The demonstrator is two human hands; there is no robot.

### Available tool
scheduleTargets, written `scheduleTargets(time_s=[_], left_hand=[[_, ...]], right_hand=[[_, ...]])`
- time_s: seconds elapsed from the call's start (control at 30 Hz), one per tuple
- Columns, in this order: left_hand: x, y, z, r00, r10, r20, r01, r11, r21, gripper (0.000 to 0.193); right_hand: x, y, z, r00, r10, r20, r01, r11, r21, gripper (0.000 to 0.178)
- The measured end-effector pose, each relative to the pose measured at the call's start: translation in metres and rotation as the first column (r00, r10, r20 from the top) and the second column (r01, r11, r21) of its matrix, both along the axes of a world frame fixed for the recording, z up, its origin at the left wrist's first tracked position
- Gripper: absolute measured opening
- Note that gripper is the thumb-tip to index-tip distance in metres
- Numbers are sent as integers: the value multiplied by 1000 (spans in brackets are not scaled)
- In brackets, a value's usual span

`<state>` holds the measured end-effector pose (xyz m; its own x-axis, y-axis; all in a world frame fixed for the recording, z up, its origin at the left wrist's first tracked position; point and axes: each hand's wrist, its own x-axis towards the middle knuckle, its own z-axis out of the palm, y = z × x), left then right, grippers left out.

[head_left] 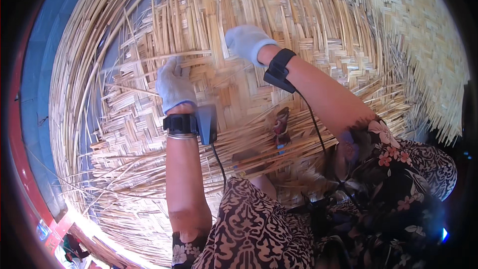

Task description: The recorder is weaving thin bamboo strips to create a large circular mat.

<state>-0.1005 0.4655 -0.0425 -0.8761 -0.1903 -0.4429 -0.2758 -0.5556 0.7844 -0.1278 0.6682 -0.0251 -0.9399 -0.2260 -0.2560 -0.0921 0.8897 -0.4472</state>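
Note:
A half-woven mat (134, 129) of flat, straw-coloured reed strips spreads under both hands. My left hand (174, 85), in a pale knitted glove, is at the mat's woven edge, its fingers closed around a reed strip (194, 54) that lies crosswise. Farther off and to the right, my right hand (247, 42), gloved the same way, is curled over the upright strips. Its fingertips are hidden, so what they grip does not show. Long unwoven strips (204, 5) fan away from the weave beyond both hands.
Loose strips (239, 142) lie across the mat near my knees, partly over a small dark-red object (281, 127) of unclear kind. Another woven sheet (423, 45) stands at the right. Blue flooring (37, 94) and a red edge (22, 169) run along the left.

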Motion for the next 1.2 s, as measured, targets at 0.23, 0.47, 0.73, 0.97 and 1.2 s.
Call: scheduleTargets(time_s=[0.23, 0.47, 0.73, 0.97, 1.2], left_hand=[[0, -13, 30, 988, 100, 116, -113, 987, 116, 19], [4, -27, 40, 999, 22, 42, -12, 971, -238, 14], [-48, -44, 60, 855, -488, 176, 510, 730, -455, 26], [-73, -37, 56, 688, -625, 369, 688, 400, -605, 30], [-65, -19, 66, 699, -695, 171, 685, 580, -441, 34]], right_hand=[[-9, -6, 2, 993, 88, 80, -99, 983, 157, 19], [3, -68, 28, 919, 103, -381, -155, 982, -108, 25], [-4, -81, 49, 993, -104, -51, 94, 980, -174, 26], [14, -80, 34, 901, -364, -235, 290, 910, -297, 28], [19, -78, 43, 869, -446, -212, 358, 864, -353, 24]])
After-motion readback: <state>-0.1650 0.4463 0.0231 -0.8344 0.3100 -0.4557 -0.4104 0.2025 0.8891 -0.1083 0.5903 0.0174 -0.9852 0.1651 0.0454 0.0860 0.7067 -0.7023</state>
